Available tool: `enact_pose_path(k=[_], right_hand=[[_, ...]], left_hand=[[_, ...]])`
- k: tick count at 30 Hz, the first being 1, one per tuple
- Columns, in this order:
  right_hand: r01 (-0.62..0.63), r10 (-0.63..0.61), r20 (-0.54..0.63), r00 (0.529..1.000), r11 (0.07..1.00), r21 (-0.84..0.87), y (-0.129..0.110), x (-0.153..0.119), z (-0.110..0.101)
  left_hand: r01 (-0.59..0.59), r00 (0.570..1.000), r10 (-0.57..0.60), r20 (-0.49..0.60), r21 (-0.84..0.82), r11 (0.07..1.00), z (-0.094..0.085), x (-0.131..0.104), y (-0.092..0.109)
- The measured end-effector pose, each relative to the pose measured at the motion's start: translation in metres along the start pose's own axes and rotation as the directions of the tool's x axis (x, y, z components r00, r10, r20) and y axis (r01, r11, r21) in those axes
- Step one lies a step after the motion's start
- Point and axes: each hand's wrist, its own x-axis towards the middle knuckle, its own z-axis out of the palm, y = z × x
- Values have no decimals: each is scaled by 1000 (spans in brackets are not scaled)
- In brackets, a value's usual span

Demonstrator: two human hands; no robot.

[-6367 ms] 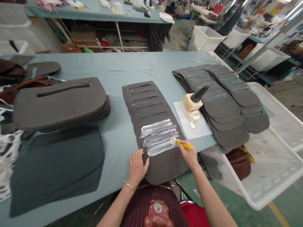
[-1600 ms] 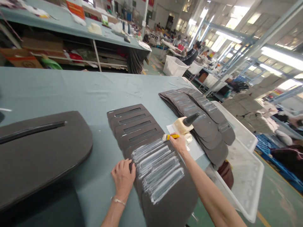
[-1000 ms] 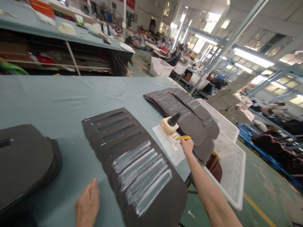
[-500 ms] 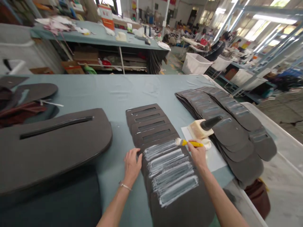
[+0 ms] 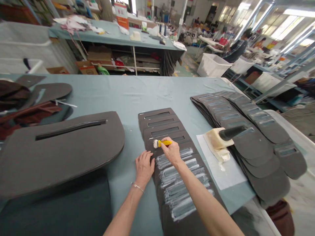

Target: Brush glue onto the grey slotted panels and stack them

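My right hand grips a small yellow-handled brush. Its white-coated bristles touch a dark grey panel near the left end of a slot. Several such panels overlap in a stepped row, each with a long rectangular slot. White glue-like streaks surround the nearer slots; the farther slots look uncoated. At the row's left edge lies my left hand, fingers extended and fingertips on the panel edge. To the right, a cream-coloured container with a black, bottle-like piece lies on a white sheet, white paste spilling beside it.
Stacks of coated grey panels lie at the right edge of the blue-green table. A large slotted grey piece sits at left, with maroon material behind. Another cluttered table and white bins stand beyond.
My right hand has carried the brush leftward, from the right end of a coated slot to the left end of the adjoining farther one. My left hand stays at the panel edge. The view has shifted slightly.
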Motion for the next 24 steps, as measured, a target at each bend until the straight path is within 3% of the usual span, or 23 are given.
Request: enact_pose_path(k=[3,5,8,10,13,16,18,20,22,24], right_hand=[[20,-15,67,998,997,-70,16,8,-10],[-11,18,51,999,992,-128,39,15,-29],[-125,108,-79,991,961,-248,77,30,-68],[-202,154,-171,973,927,-315,88,37,-84],[-162,109,-195,975,945,-284,67,31,-72],[81,-82,-2,997,991,-102,26,14,-30],[158,-153,123,981,987,-32,15,10,-13],[110,-102,109,989,991,-72,26,14,-19],[-39,34,-31,999,984,-171,52,25,-44],[-187,151,-157,976,952,-241,79,36,-74]], left_hand=[[6,1000,-6,1,1,1000,0,1,-1],[2,1000,-2,8,0,1000,-1,1,-2],[7,1000,-7,10,-1,1000,-3,2,-2],[12,1000,-12,7,-1,1000,-3,2,-2],[11,1000,-11,4,1,1000,-2,2,-1],[-6,1000,6,3,13,1000,0,2,-2],[-22,1000,22,-1,19,1000,1,2,-3],[-30,1000,30,-7,23,999,1,2,-4],[-29,1000,29,-11,24,999,1,2,-4],[-25,1000,26,-9,24,999,1,3,-3]])
